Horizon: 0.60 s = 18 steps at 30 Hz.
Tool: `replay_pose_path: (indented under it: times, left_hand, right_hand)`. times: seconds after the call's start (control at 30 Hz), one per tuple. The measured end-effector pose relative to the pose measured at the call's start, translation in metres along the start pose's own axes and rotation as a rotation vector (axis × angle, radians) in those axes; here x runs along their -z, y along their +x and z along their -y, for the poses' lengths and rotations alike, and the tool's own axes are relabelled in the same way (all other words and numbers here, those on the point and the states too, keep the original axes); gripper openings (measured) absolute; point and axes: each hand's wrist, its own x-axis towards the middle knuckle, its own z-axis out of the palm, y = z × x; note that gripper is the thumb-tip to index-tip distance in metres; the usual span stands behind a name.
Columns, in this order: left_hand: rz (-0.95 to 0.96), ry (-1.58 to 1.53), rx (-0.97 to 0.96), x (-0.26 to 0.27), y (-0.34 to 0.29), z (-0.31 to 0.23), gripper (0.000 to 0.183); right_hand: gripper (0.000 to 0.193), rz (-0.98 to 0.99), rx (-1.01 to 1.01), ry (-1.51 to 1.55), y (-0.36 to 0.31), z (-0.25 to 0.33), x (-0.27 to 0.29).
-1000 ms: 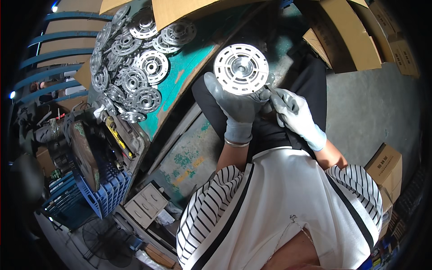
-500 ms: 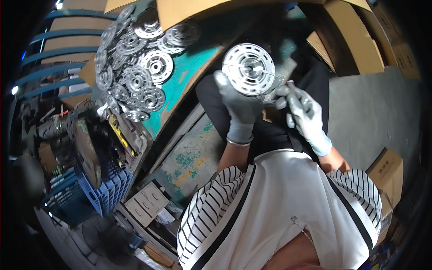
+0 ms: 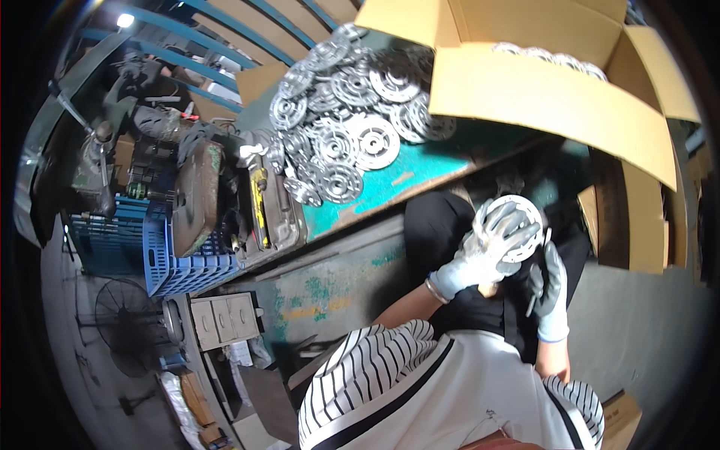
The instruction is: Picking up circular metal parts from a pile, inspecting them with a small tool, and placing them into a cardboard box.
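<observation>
My left hand (image 3: 486, 251), in a pale grey-coated glove, grips a round silver metal disc (image 3: 529, 238) with slotted openings near its rim. Its fingers spread over the face of the disc and hide the hub. Close by the disc's right edge, my gloved right hand (image 3: 551, 292) is closed around a thin metal tool (image 3: 531, 306); the fingers cover most of it, so its kind does not show. Both hands are above my dark-trousered lap. Many similar slotted discs (image 3: 339, 142) lie heaped on the green worktable (image 3: 390, 182) to the left.
An open cardboard box (image 3: 555, 94) with discs inside stands at the far right, beside another carton (image 3: 628, 217). A vise-like machine (image 3: 199, 199), a yellow-handled tool (image 3: 259, 196) and a blue plastic crate (image 3: 187, 266) are at left. Small drawers (image 3: 223, 319) and a fan (image 3: 127, 326) sit lower left.
The view has swung left, so everything appears farther right and lower. My left hand has gone from holding the disc from below to spreading its fingers over the face.
</observation>
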Motion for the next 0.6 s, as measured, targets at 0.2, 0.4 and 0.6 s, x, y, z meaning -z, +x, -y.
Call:
replay_pose_path:
  times: [0.2,0.4,0.6]
  left_hand:
    - [-0.221,0.056,0.210,0.063,0.007,0.082,0.081]
    - [-0.341,0.509,0.206,0.161,0.082,0.166,0.065]
    - [0.393,0.872,0.626,0.205,0.173,0.245,0.063]
  right_hand:
    - [0.043,0.068,-0.427,0.462,0.021,0.049,-0.016]
    - [0.036,0.006,-0.496,0.350,0.023,0.027,0.003]
    - [0.037,0.021,-0.416,0.255,0.037,0.016,-0.006]
